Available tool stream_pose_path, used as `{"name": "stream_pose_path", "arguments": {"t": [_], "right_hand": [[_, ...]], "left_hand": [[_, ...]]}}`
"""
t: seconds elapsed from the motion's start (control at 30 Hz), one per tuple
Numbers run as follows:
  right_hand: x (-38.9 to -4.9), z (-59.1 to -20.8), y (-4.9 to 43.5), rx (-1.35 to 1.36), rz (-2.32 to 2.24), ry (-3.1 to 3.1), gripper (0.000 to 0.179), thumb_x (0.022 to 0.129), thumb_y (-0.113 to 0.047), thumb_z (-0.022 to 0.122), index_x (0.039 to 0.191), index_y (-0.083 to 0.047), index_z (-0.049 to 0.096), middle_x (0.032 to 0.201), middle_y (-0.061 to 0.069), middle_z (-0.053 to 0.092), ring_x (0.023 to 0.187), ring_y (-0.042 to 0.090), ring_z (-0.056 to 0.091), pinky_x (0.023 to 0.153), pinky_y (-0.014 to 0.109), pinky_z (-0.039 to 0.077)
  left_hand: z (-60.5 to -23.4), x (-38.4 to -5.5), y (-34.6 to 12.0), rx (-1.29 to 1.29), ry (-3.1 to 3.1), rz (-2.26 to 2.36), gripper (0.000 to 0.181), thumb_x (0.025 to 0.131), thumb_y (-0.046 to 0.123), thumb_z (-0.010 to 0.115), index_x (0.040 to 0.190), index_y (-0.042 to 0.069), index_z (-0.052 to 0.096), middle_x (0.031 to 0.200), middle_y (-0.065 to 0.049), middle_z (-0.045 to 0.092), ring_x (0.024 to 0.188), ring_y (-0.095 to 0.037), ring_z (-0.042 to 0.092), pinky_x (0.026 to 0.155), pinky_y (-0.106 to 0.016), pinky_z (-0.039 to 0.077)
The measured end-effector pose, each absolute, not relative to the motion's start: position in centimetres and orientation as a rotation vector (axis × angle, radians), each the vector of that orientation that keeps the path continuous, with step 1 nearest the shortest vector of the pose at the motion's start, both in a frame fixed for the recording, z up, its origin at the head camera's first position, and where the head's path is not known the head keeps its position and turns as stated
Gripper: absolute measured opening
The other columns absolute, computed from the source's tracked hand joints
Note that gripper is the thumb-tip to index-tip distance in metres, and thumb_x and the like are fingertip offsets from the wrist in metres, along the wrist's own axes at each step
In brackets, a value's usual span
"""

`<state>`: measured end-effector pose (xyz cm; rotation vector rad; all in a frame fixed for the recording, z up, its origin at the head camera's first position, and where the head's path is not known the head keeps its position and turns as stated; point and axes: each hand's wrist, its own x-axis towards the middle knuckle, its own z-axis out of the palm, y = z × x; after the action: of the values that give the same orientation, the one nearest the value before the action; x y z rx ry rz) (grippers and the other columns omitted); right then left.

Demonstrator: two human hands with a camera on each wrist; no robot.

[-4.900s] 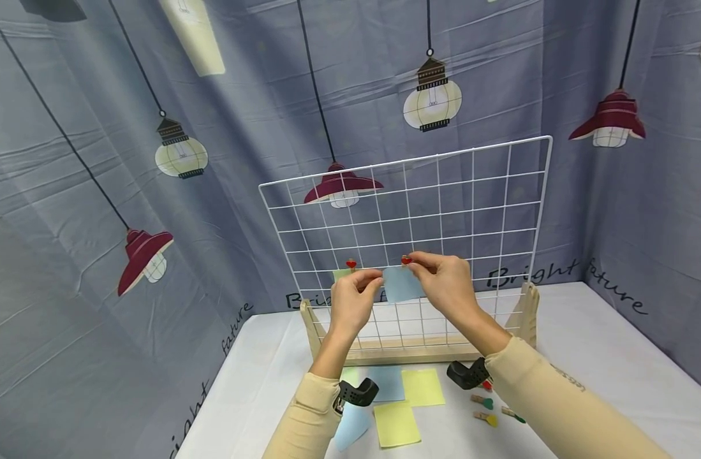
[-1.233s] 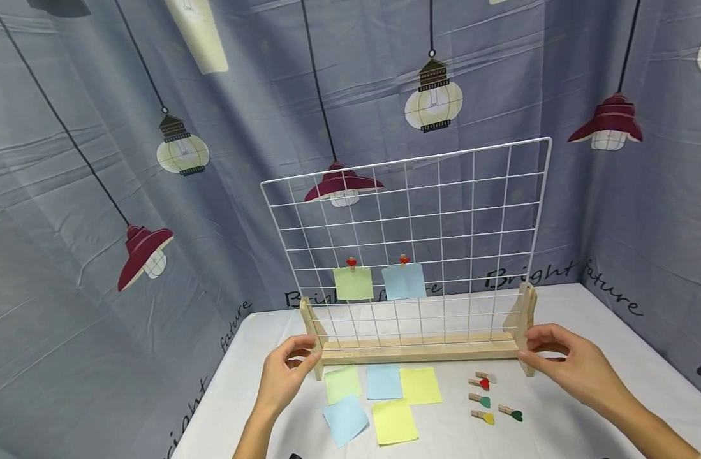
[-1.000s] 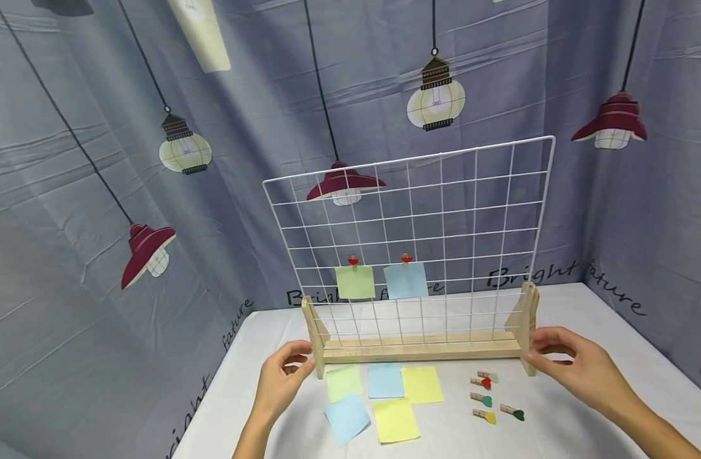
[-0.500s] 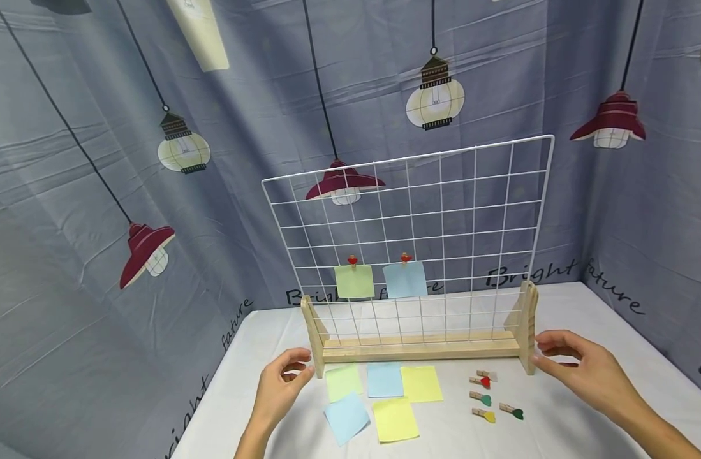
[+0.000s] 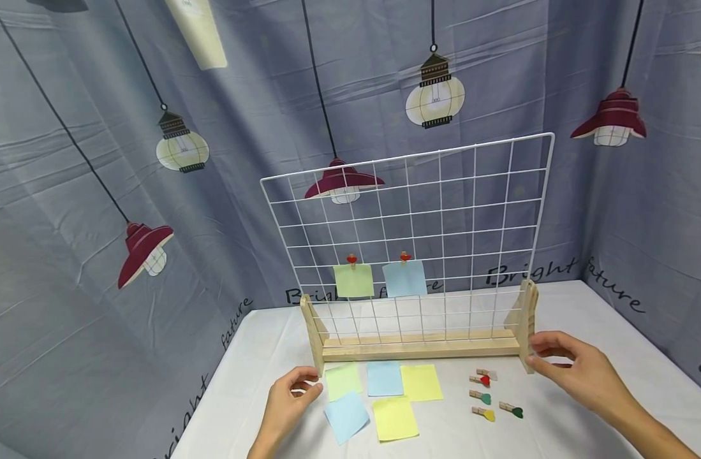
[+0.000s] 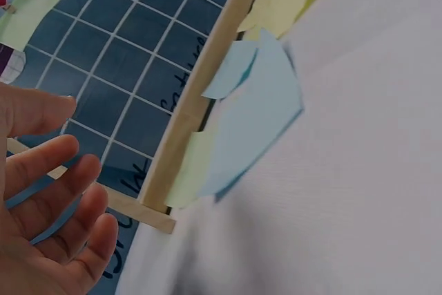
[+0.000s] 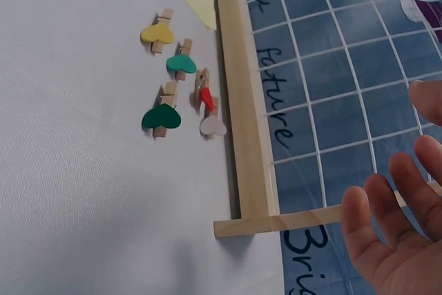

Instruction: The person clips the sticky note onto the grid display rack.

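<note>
Curving loosely, right grip [image 5: 580,370] released, holding nothing; fingertips at right support [image 5: 529,325] of wire-grid rack [image 5: 421,350], contact can't be told. Left grip [image 5: 287,401] likewise slack, nothing held, at foot of left support [image 5: 312,331], touching or just short unclear; lower than right. Rack stands upright between and beyond grips, long axis left to right. Five heart clothespins [image 5: 485,399] on table [image 5: 442,440], nearer right grip, to its left. Loose notes [image 5: 395,419] nearer left grip, to its right. Farther, green note [image 5: 353,281] and blue note [image 5: 405,279] hang clipped.
</note>
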<state>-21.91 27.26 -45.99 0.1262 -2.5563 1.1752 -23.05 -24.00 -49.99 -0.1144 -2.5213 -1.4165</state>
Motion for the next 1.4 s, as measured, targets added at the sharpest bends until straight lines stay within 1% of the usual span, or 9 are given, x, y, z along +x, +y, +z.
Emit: {"name": "stream_pose_path", "arguments": {"t": [0.07, 0.17, 0.4, 0.53, 0.63, 0.9, 1.07, 1.27, 1.4], "right_hand": [[-22.0, -46.1, 27.2, 0.135, 1.177, -2.542, 0.043, 0.087, -0.027, 0.084, 0.119, -0.003, 0.068, 0.107, 0.012, 0.073, 0.086, -0.014, 0.057, 0.070, 0.016, 0.053], [-22.0, -46.2, 27.2, 0.148, 1.186, -2.525, 0.041, 0.087, -0.025, 0.084, 0.118, -0.003, 0.068, 0.104, 0.011, 0.073, 0.086, -0.014, 0.058, 0.069, 0.016, 0.052], [-22.0, -46.0, 27.1, 0.143, 1.175, -2.533, 0.041, 0.088, -0.027, 0.084, 0.118, -0.004, 0.068, 0.104, 0.008, 0.073, 0.085, -0.016, 0.057, 0.070, 0.017, 0.053], [-21.9, -45.9, 26.8, 0.131, 1.187, -2.546, 0.043, 0.088, -0.030, 0.084, 0.118, -0.004, 0.068, 0.105, 0.006, 0.073, 0.085, -0.016, 0.056, 0.070, 0.017, 0.053], [-21.9, -45.9, 26.8, 0.121, 1.196, -2.553, 0.044, 0.088, -0.032, 0.084, 0.119, -0.004, 0.068, 0.106, 0.006, 0.072, 0.085, -0.016, 0.057, 0.070, 0.018, 0.053], [-21.9, -45.7, 26.9, 0.133, 1.211, -2.542, 0.041, 0.088, -0.028, 0.083, 0.118, -0.004, 0.068, 0.105, 0.008, 0.073, 0.086, -0.015, 0.057, 0.070, 0.018, 0.053], [-21.8, -45.7, 26.7, 0.094, 1.188, -2.581, 0.045, 0.088, -0.034, 0.083, 0.119, -0.005, 0.068, 0.107, 0.006, 0.072, 0.085, -0.017, 0.055, 0.070, 0.019, 0.053], [-21.9, -45.8, 26.8, 0.056, 1.197, -2.638, 0.052, 0.089, -0.038, 0.082, 0.124, -0.003, 0.066, 0.112, 0.010, 0.071, 0.086, -0.018, 0.052, 0.072, 0.018, 0.053], [-21.9, -45.9, 26.8, 0.049, 1.192, -2.654, 0.054, 0.089, -0.040, 0.081, 0.125, -0.003, 0.065, 0.114, 0.011, 0.071, 0.087, -0.016, 0.053, 0.072, 0.018, 0.053]], "left_hand": [[-50.5, -23.1, -24.0, -0.109, -2.528, -1.419, 0.024, 0.087, 0.018, 0.081, 0.108, 0.008, 0.075, 0.103, -0.005, 0.076, 0.081, -0.005, 0.066, 0.072, -0.022, 0.053], [-51.0, -23.1, -24.0, -0.099, -2.535, -1.430, 0.025, 0.087, 0.017, 0.081, 0.109, 0.006, 0.075, 0.100, -0.005, 0.076, 0.080, -0.006, 0.066, 0.071, -0.022, 0.053], [-52.2, -23.1, -24.0, -0.075, -2.579, -1.401, 0.025, 0.087, 0.019, 0.081, 0.109, 0.008, 0.075, 0.099, -0.005, 0.076, 0.078, -0.007, 0.064, 0.072, -0.021, 0.054], [-52.8, -23.1, -24.1, -0.087, -2.583, -1.402, 0.025, 0.086, 0.020, 0.081, 0.107, 0.008, 0.074, 0.097, -0.003, 0.075, 0.077, -0.008, 0.064, 0.073, -0.021, 0.054], [-53.1, -23.0, -24.1, -0.076, -2.588, -1.408, 0.025, 0.085, 0.020, 0.082, 0.106, 0.009, 0.074, 0.094, -0.001, 0.075, 0.076, -0.007, 0.063, 0.071, -0.021, 0.052], [-53.7, -22.8, -23.9, -0.044, -2.611, -1.399, 0.021, 0.084, 0.017, 0.082, 0.102, 0.009, 0.075, 0.089, 0.000, 0.074, 0.069, -0.007, 0.061, 0.066, -0.021, 0.050], [-53.7, -22.8, -23.7, -0.047, -2.638, -1.341, 0.019, 0.082, 0.017, 0.081, 0.099, 0.011, 0.075, 0.086, 0.003, 0.073, 0.066, -0.006, 0.058, 0.064, -0.021, 0.048], [-54.1, -22.8, -23.5, -0.058, -2.689, -1.258, 0.019, 0.079, 0.013, 0.082, 0.097, 0.012, 0.075, 0.082, 0.006, 0.071, 0.063, -0.005, 0.054, 0.061, -0.020, 0.045], [-54.5, -22.8, -23.5, -0.078, -2.700, -1.240, 0.019, 0.078, 0.011, 0.082, 0.096, 0.011, 0.075, 0.080, 0.007, 0.070, 0.064, -0.004, 0.054, 0.061, -0.019, 0.046]]}}
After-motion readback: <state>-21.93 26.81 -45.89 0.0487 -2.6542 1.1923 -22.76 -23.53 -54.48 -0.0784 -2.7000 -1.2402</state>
